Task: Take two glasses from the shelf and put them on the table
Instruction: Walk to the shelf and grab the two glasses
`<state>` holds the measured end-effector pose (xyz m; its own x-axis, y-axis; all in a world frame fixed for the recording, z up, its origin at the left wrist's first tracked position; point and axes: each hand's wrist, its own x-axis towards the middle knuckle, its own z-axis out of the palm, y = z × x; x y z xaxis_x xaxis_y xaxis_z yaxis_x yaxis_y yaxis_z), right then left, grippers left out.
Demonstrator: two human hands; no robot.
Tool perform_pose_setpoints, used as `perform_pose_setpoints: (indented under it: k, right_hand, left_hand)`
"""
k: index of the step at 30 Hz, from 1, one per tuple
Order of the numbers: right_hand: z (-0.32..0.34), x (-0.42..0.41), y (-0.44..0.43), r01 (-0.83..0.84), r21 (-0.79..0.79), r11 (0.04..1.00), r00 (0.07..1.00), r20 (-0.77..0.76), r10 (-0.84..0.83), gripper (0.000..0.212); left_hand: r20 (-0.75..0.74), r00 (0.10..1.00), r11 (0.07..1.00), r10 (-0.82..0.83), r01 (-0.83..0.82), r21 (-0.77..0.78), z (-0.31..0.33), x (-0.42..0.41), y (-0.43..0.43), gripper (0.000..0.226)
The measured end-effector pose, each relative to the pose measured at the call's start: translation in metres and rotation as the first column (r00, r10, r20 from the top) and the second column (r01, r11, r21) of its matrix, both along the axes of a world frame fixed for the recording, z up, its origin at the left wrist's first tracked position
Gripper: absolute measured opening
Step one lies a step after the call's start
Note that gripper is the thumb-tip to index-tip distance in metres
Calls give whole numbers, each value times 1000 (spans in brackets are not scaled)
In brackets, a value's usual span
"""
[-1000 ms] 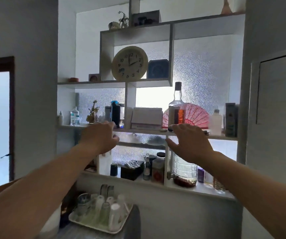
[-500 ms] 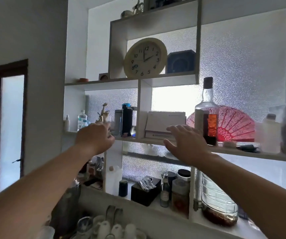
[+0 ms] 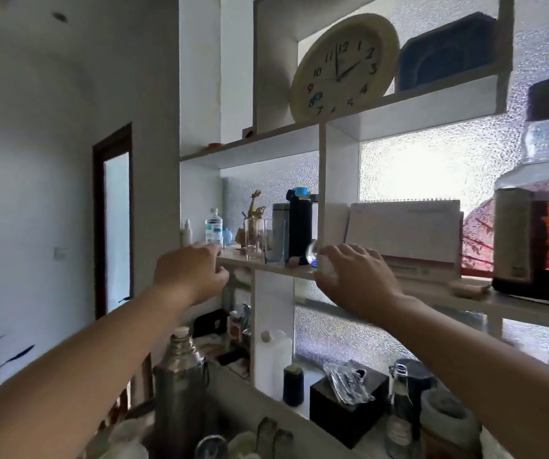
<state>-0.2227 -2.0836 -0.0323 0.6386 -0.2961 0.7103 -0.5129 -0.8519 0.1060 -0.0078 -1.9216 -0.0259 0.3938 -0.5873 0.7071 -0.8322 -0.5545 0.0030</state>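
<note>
Two clear tall glasses stand side by side on the middle shelf board (image 3: 266,267): one glass (image 3: 254,239) on the left, the other glass (image 3: 274,240) beside it on the right. My left hand (image 3: 191,271) is raised just left of them at the shelf's front edge, fingers loosely curled and holding nothing. My right hand (image 3: 354,276) hovers to their right, in front of the white upright divider (image 3: 327,200), fingers spread and empty. Neither hand touches a glass.
Behind the glasses stand a grey tumbler (image 3: 280,223) and a black flask (image 3: 300,223). A large liquor bottle (image 3: 539,207) is at the right, a clock (image 3: 342,67) above. A steel thermos (image 3: 180,385) and small bottles crowd the lower shelf.
The view has come much closer to the shelf. Both hands have moved forward toward the middle shelf, the left one now close beside the glasses.
</note>
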Motion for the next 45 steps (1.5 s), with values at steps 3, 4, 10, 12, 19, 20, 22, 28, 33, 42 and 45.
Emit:
perform_pose_setpoints:
  k: [3,4,10,12,19,20,22,28,33,42,45]
  right_hand:
    - [5,28,-33,-69,9,998,998,17,68,44]
    - [7,37,-43,-89,11,996,996,23,89,43]
    - [7,81,-91,-212,89,973,977,52,208,47]
    - [4,95,-101,-229,84,970,973,60,224,47]
    - [2,142,-126,-271,114,956,962,73,264,49]
    - [3,148,-128,-266,113,957,963,76,259,50]
    - [5,160,-131,-250,111,962,967,78,242,50]
    - [11,190,-141,-189,74,979,979,86,183,49]
    - [19,212,-149,-113,93,989,988,119,102,52]
    - [37,240,-170,6,127,992,997,78,-16,57]
    - [40,246,-176,6,163,987,997,81,-19,58]
  left_hand:
    - [14,998,998,65,-65,-3,0,17,-24,40]
    - [9,996,996,84,-84,-8,0,21,-31,41]
    - [-36,986,986,164,-165,-37,2,40,-65,40]
    - [-65,981,982,182,-186,-47,1,47,-74,48]
    - [-91,981,984,170,-173,-32,0,71,-107,39]
    - [-88,982,985,165,-168,-28,1,75,-112,39]
    - [-75,986,987,151,-154,-35,5,86,-122,40]
    - [-97,991,993,91,-98,-71,18,127,-140,42]
    - [-102,994,996,27,-35,-83,28,159,-157,40]
    - [-253,959,979,-127,80,-187,31,198,-204,44]
    - [-356,916,970,-186,113,-216,29,207,-221,53]
